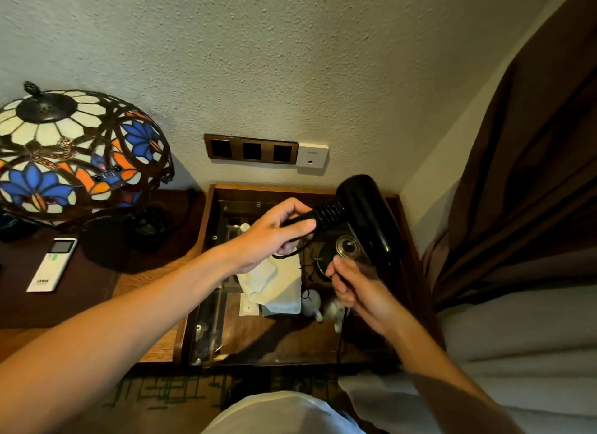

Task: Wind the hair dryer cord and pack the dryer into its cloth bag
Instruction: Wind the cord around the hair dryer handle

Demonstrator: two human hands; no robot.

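A black hair dryer [366,214] is held in the air above the bedside table, barrel pointing right and down. Its handle carries several tight turns of black cord [329,213]. My left hand [274,236] grips the end of that handle. My right hand [355,291] sits lower right, pinching the loose cord, which hangs down past the table's front. The cream cloth bag [274,285] lies crumpled on the glass top beneath my left hand.
A stained-glass lamp [74,152] and a white remote [53,264] stand on the dark table at left. The glass-topped wooden table [206,239] holds small items. Wall sockets [252,151] sit behind. A brown curtain [523,175] and white bedding [517,353] lie right.
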